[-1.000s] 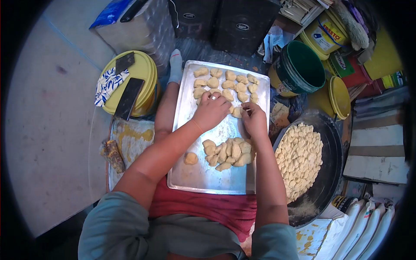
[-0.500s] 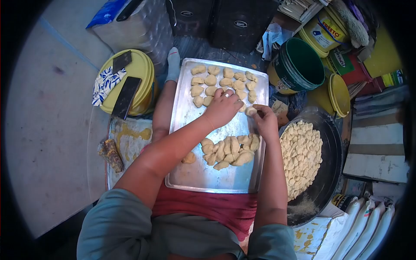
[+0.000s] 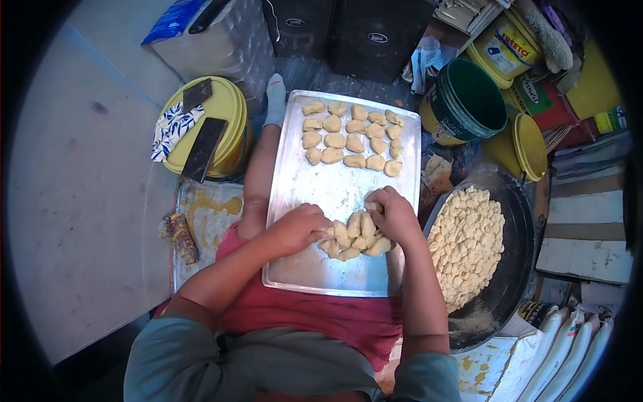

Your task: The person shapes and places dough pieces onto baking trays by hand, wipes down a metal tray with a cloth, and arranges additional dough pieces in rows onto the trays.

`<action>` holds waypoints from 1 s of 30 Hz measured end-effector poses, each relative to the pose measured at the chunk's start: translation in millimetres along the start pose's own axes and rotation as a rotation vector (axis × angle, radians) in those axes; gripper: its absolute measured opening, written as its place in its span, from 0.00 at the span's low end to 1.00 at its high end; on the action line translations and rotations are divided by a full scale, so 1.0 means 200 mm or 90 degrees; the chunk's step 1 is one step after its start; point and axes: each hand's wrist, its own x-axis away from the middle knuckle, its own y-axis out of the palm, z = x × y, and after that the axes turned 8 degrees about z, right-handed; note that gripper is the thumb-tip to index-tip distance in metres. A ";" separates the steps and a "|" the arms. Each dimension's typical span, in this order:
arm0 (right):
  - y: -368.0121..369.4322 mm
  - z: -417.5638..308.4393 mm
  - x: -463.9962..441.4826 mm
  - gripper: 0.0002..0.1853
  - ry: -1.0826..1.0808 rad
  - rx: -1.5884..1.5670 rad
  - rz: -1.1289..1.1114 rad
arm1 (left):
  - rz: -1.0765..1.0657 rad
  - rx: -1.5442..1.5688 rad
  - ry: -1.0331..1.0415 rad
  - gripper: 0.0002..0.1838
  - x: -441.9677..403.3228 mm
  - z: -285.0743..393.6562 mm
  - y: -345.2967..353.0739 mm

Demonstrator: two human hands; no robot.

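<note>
A metal tray point(image 3: 321, 194) rests across the lap. Rows of separate dough pieces point(image 3: 354, 143) lie on its far half. Nearer the body is a heap of dough pieces point(image 3: 362, 234). At the heap's left side, my left hand point(image 3: 298, 229) has its fingers curled against a dough piece. My right hand point(image 3: 393, 213) is closed round a dough piece at the heap's upper right, partly hidden by the fingers.
On the right stands a black basin point(image 3: 516, 248) holding many small dough pieces point(image 3: 467, 248). Beyond it is a green bucket point(image 3: 472, 100). A yellow lidded bucket point(image 3: 231, 127) with a phone point(image 3: 205, 149) on top stands at left. Black speakers point(image 3: 378, 40) stand ahead.
Both hands have moved back from the far rows to the near heap. The last pieces they touched now lie released in the front row. My right hand has taken hold of another piece.
</note>
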 end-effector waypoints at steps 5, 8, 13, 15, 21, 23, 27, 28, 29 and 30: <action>0.06 -0.22 -0.16 0.19 0.098 -0.194 0.024 | 0.227 0.027 -0.086 0.12 -0.12 -0.13 -0.05; 0.17 -0.29 -0.21 0.20 -0.012 -0.099 0.087 | 0.276 0.000 -0.066 0.13 -0.20 -0.19 -0.10; 0.24 -0.40 -0.12 0.20 -0.138 -0.021 0.052 | 0.150 0.028 -0.079 0.18 -0.18 -0.20 -0.18; 0.29 -0.35 -0.10 0.18 -0.118 0.012 0.049 | 0.113 0.054 -0.093 0.17 -0.18 -0.18 -0.21; 0.14 -0.28 -0.10 0.11 0.015 -0.025 0.097 | 0.145 -0.033 -0.014 0.16 -0.18 -0.26 -0.19; 0.13 -0.25 -0.12 0.11 0.044 -0.010 0.143 | 0.227 -0.056 -0.043 0.16 -0.21 -0.24 -0.16; 0.09 -0.24 -0.12 0.13 0.072 -0.010 0.121 | 0.270 -0.240 0.033 0.15 -0.27 -0.16 -0.15; 0.08 -0.27 -0.10 0.13 0.031 -0.012 0.078 | 0.274 -0.273 0.065 0.15 -0.28 -0.12 -0.14; 0.09 -0.32 -0.06 0.14 -0.009 -0.014 0.033 | 0.276 -0.305 0.096 0.14 -0.27 -0.10 -0.12; 0.11 -0.35 -0.02 0.14 -0.044 -0.019 -0.012 | 0.241 -0.318 0.081 0.15 -0.28 -0.11 -0.09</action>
